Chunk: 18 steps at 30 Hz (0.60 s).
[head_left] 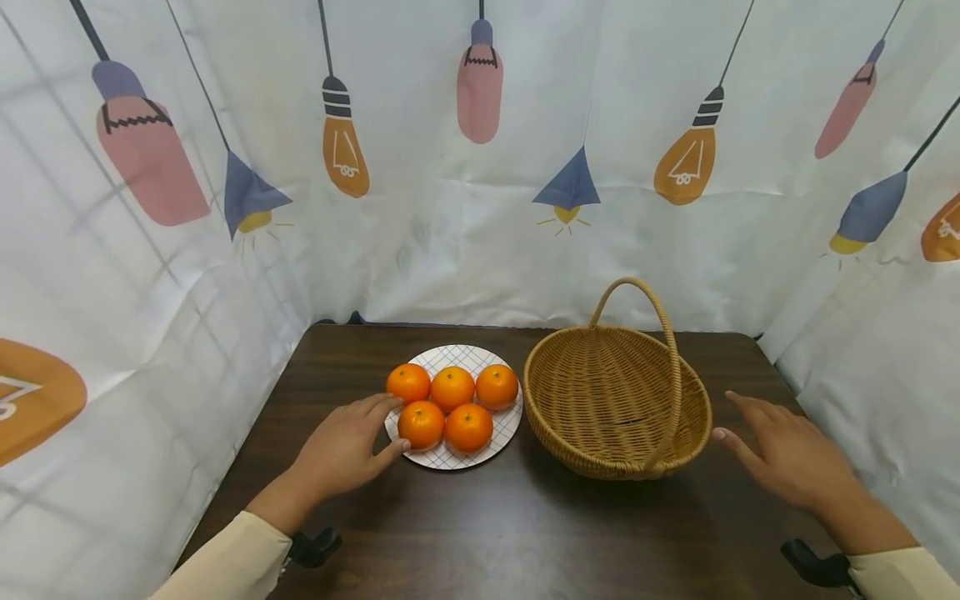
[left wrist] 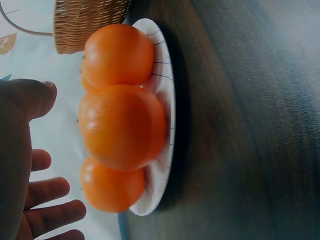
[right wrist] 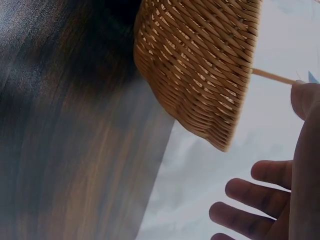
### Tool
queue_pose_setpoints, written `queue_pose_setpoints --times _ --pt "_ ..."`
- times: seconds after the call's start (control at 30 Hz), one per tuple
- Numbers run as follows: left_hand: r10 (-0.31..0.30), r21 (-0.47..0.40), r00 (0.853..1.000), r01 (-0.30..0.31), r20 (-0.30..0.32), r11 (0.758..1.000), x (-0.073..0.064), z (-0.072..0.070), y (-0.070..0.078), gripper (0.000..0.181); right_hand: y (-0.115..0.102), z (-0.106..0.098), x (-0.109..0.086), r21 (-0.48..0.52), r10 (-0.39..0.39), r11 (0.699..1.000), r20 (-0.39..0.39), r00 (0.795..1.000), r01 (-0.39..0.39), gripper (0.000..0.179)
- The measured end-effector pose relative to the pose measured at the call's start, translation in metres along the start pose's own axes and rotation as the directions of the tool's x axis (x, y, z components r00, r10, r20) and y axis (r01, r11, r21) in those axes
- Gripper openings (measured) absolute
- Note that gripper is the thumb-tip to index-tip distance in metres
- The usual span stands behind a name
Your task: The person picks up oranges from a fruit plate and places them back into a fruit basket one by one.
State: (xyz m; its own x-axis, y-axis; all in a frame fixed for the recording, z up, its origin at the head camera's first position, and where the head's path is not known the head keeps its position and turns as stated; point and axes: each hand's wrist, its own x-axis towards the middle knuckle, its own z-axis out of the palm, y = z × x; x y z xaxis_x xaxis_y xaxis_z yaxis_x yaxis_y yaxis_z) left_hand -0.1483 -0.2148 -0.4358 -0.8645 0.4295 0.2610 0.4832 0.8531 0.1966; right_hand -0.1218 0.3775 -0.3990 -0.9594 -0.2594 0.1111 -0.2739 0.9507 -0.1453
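Several oranges (head_left: 452, 389) sit on a round white plate (head_left: 504, 430) with a thin checked pattern. At the plate's left edge, my left hand (head_left: 345, 446) hovers with fingers spread and thumb apart, nearest to the front-left orange (head_left: 421, 425). The left wrist view shows that hand (left wrist: 30, 165) beside the oranges (left wrist: 122, 127), holding nothing. Right of the plate stands a wicker basket (head_left: 600, 392) with an arched handle and nothing in it. My right hand (head_left: 795, 450) is held off the basket's right side, its fingers extended; in the right wrist view it is beside the woven wall (right wrist: 200, 65).
Everything stands on a dark wooden table (head_left: 480, 533). A white curtain (head_left: 420, 250) printed with lamps and bulbs encloses the back and both sides. A dark strap (head_left: 315, 547) goes round the left wrist, another (head_left: 817, 565) round the right.
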Motion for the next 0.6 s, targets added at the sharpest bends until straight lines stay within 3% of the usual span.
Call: queue_pose_setpoints --times 0.23,0.6 --pt "-0.057 -0.027 0.998 0.058 0.029 0.998 -0.001 0.01 -0.006 0.062 0.001 0.009 0.001 0.006 0.031 0.999 0.016 0.999 -0.031 0.074" --pt "-0.087 -0.081 0.996 0.089 0.025 0.993 -0.001 0.026 -0.01 0.063 -0.002 0.022 0.001 0.036 0.086 0.995 0.038 0.996 -0.088 0.069"
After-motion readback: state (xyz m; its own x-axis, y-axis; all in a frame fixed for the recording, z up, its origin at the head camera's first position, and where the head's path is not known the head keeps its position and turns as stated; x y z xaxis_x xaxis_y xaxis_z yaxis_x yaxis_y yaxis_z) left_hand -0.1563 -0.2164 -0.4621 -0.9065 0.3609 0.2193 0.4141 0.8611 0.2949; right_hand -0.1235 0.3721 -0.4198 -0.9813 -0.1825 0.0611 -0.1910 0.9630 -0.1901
